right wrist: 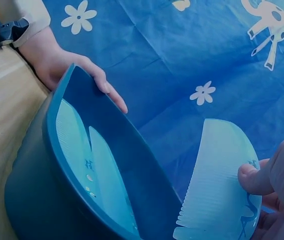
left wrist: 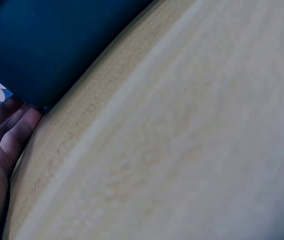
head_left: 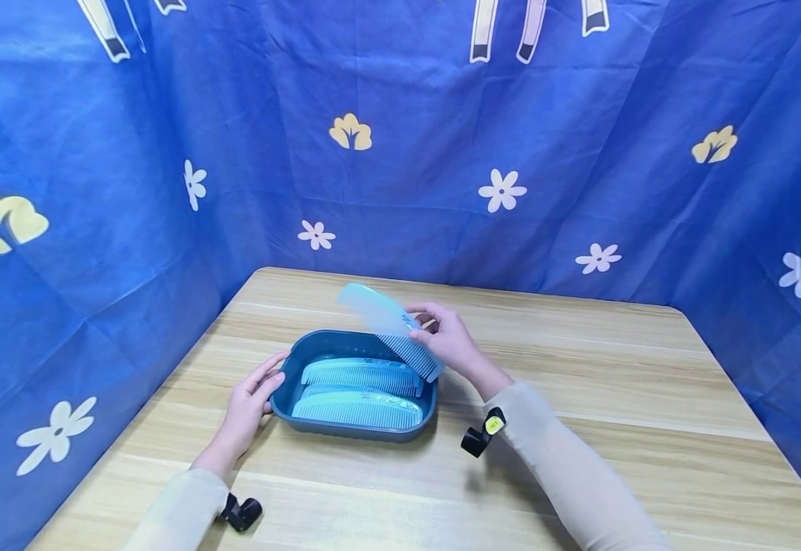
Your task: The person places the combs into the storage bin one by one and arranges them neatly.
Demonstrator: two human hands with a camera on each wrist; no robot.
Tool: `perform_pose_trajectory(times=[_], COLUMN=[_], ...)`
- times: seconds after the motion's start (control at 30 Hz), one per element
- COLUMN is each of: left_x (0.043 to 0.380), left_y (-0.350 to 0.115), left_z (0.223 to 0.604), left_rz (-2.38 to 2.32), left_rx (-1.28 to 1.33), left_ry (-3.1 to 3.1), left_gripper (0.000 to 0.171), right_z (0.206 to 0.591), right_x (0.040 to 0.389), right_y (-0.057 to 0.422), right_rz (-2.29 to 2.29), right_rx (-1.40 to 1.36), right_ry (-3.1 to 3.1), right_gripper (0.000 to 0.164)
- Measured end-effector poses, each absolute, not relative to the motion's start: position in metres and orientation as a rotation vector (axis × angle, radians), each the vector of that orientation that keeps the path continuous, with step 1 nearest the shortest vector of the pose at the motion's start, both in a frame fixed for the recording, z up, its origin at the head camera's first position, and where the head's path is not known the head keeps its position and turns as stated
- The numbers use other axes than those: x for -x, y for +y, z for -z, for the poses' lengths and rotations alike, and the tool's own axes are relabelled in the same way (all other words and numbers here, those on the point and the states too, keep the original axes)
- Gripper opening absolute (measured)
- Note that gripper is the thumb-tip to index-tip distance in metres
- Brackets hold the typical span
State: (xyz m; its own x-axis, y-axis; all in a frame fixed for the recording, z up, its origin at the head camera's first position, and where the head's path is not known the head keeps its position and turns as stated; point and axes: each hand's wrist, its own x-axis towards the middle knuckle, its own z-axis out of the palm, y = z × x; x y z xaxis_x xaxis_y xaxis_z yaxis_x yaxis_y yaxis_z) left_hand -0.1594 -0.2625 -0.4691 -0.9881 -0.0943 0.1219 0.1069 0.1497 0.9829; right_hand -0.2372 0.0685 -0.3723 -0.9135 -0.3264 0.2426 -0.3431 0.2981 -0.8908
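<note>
A deep blue plastic basin (head_left: 352,434) sits on the table, with light-blue combs (head_left: 357,410) lying side by side inside it. At its left end, my left hand (head_left: 245,405) rests against the outer wall and rim, fingers extended along the outside. My right hand (head_left: 444,337) pinches another light-blue comb (head_left: 410,354) by its spine, thumb on the printed face. This comb is tilted over the basin's back right part, its teeth facing down toward the basin. In the right wrist view, the held comb (right wrist: 217,185) appears beside the basin's rim (right wrist: 71,165).
The wooden table (head_left: 579,367) extends around the basin, widest on the right. A blue patterned curtain (head_left: 428,191) encloses the table at the back and both sides. Black cameras are strapped at both wrists, the right one (head_left: 484,432) hanging low over the table.
</note>
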Motion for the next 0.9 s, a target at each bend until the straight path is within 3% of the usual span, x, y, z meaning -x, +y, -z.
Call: perform_pose_trajectory(times=[0.9], left_x=[0.159], left_y=[-0.26], left_z=[0.466], left_rz=[1.97], left_rx=[0.025], left_ry=[-2.229], left_gripper=[0.046], right_z=[0.401], right_x=[0.248], right_y=[0.045], right_rz=[-1.601], right_rx=[-0.914], right_ry=[-2.719], right_gripper=[0.032])
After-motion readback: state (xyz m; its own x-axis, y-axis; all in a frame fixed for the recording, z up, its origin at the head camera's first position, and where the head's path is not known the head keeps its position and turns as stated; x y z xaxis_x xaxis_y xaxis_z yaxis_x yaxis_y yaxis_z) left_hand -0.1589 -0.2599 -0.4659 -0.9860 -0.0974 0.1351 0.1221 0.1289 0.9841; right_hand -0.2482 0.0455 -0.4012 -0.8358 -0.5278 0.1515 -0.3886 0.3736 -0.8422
